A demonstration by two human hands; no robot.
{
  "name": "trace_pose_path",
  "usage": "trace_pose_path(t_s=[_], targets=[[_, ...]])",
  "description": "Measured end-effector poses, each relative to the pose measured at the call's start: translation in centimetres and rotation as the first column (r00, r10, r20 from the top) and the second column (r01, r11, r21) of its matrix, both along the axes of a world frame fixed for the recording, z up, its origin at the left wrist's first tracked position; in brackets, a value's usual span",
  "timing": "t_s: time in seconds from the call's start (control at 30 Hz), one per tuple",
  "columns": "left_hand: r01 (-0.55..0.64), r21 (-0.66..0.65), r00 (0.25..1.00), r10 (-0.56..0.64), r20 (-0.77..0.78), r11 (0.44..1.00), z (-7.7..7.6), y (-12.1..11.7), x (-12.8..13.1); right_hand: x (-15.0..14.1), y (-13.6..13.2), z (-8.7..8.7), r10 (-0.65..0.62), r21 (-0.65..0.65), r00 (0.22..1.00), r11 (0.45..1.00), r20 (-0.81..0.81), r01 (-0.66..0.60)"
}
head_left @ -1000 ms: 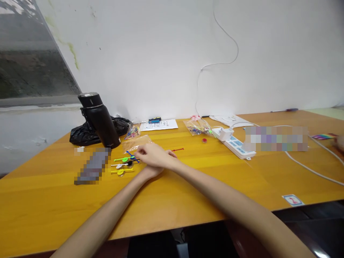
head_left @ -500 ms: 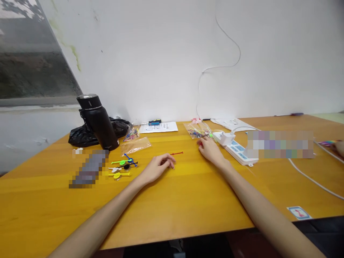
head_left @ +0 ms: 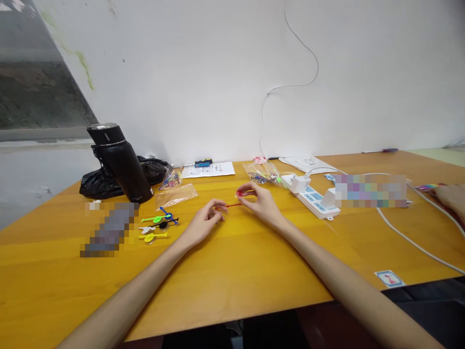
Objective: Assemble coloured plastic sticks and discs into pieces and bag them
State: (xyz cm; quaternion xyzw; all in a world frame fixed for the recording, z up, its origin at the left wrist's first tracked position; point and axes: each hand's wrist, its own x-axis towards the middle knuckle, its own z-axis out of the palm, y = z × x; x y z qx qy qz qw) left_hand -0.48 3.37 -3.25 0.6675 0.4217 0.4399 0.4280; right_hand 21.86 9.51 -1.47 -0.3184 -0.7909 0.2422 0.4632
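Observation:
A thin red plastic arrow [head_left: 233, 205] lies low over the table, its left end among the curled fingers of my left hand [head_left: 203, 224]. Whether the arrow still touches the tabletop I cannot tell. Just to its right, my right hand [head_left: 264, 207] pinches a small red round piece [head_left: 239, 193] between thumb and fingertips, above the arrow's right end. Left of my hands lie several arrow spinners with round bases: a green one [head_left: 156, 219], a blue one [head_left: 167, 214], a black one [head_left: 164, 225], a white one [head_left: 147, 230] and a yellow one [head_left: 149, 237].
A bag of colored parts [head_left: 263, 173] lies beyond my right hand, beside a white power strip [head_left: 315, 203]. To the left are a black bottle [head_left: 125, 167], a blurred-out flat object [head_left: 111, 230] and an opened clear bag [head_left: 177, 196]. Another person's hand [head_left: 450, 199] is at far right.
My right hand has come back from the parts bag toward my left hand, now with the red round piece. My left hand's fingers have shifted up to the red arrow. The view has turned slightly right.

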Motion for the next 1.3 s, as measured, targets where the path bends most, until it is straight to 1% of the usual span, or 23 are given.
trace_pose_path(t_s=[0.07,0.17,0.23,0.37,0.43,0.47,0.53,0.6,0.67,0.73,0.8,0.93,1.07,1.13,1.17,1.23,1.3], targets=[[-0.027,-0.014,0.999,0.027,0.045,1.000,0.1,0.0,0.0,-0.8,-1.0,0.5,0.114,-0.014,0.993,0.993,-0.006,-0.114],[0.012,-0.025,0.997,-0.010,0.080,1.000,0.2,0.0,0.0,-1.8,-2.3,0.7,0.229,-0.035,0.973,0.973,0.023,-0.228],[0.026,-0.015,0.997,-0.025,0.067,1.000,0.1,0.1,-0.1,-2.3,-2.7,0.7,0.266,-0.034,0.962,0.964,0.067,-0.264],[-0.007,-0.013,0.996,0.009,0.092,1.000,-0.2,0.5,-0.3,-2.7,-2.9,0.5,0.281,0.015,0.952,0.959,0.123,-0.285],[-0.027,-0.036,0.993,0.031,0.117,0.999,-0.4,0.8,-0.3,-2.6,-2.6,0.3,0.240,0.038,0.960,0.968,0.142,-0.247],[-0.037,-0.054,0.991,0.043,0.128,0.998,-0.5,0.9,-0.3,-2.4,-2.3,0.1,0.191,0.045,0.969,0.979,0.154,-0.200],[-0.063,-0.086,0.985,0.076,0.157,0.994,-0.6,1.1,-0.3,-1.9,-1.6,-0.6,0.039,0.061,0.978,0.997,0.203,-0.053],[-0.127,-0.092,0.970,0.143,0.198,0.988,-0.6,1.2,-0.4,-1.3,-0.9,-1.3,-0.112,0.086,0.950,0.992,0.292,0.091],[-0.231,-0.090,0.934,0.247,0.259,0.969,-0.5,1.2,-0.5,-0.7,-0.2,-1.9,-0.195,0.114,0.902,0.980,0.385,0.163],[-0.327,-0.106,0.884,0.344,0.318,0.939,-0.4,1.2,-0.7,-0.3,0.3,-2.3,-0.216,0.128,0.872,0.976,0.439,0.177],[-0.364,-0.136,0.851,0.389,0.353,0.921,-0.3,1.1,-0.9,-0.2,0.6,-2.5,-0.216,0.134,0.863,0.976,0.457,0.174],[-0.350,-0.172,0.849,0.390,0.357,0.921,-0.1,0.9,-0.8,-0.3,0.8,-2.7,-0.206,0.144,0.857,0.977,0.471,0.156],[-0.352,-0.170,0.855,0.389,0.342,0.921,0.0,0.7,-0.6,-0.4,0.8,-2.9,-0.214,0.152,0.848,0.975,0.485,0.160],[-0.365,-0.168,0.849,0.402,0.344,0.916,0.0,0.7,-0.6,-0.4,0.8,-2.9,-0.221,0.123,0.862,0.975,0.457,0.185],[-0.372,-0.169,0.844,0.408,0.348,0.913,0.1,0.7,-0.6,-0.4,0.8,-2.9,-0.216,0.087,0.877,0.976,0.428,0.198],[-0.378,-0.178,0.835,0.418,0.358,0.909,0.1,0.7,-0.7,-0.5,1.0,-2.8,-0.175,-0.041,0.930,0.979,0.324,0.198],[-0.378,-0.186,0.827,0.421,0.372,0.907,0.1,0.8,-0.8,-0.7,1.2,-2.6,-0.107,-0.226,0.984,0.964,0.139,0.137]])
